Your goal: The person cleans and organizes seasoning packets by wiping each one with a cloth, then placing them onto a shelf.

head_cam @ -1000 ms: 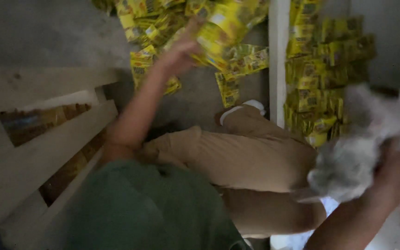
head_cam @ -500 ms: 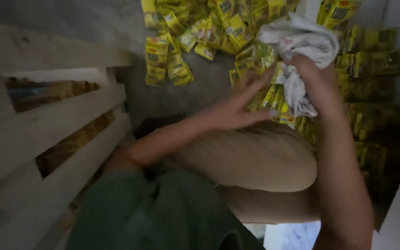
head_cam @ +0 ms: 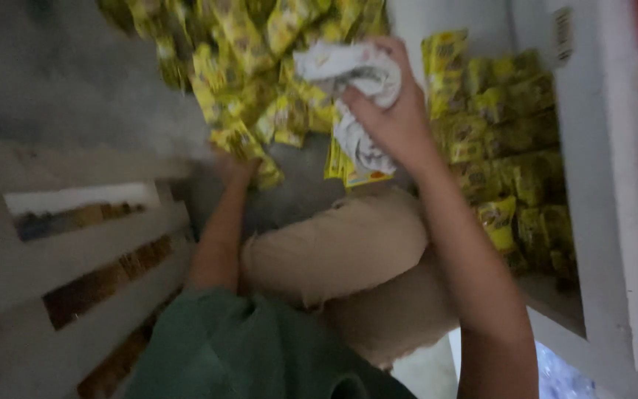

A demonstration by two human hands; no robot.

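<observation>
Gripping a crumpled white cloth (head_cam: 356, 81), my right hand (head_cam: 396, 122) has its fingers curled tight around the bundle, and a flat yellow packet (head_cam: 356, 174) hangs pinched beneath it. The cloth sits raised above the grey floor (head_cam: 75, 89), just over the near edge of the heap of yellow packets (head_cam: 252, 52) that spreads along the floor's far edge. My left hand (head_cam: 234, 166) reaches down to that heap's near edge and touches the packets; it is blurred, so I cannot tell whether its fingers are spread or closed. Between my arms are my bent knees in tan trousers (head_cam: 341, 251). To the right, a white shelf (head_cam: 599, 222) holds stacked yellow packets (head_cam: 511, 148). On the left stands a slatted wooden crate (head_cam: 60, 251).
</observation>
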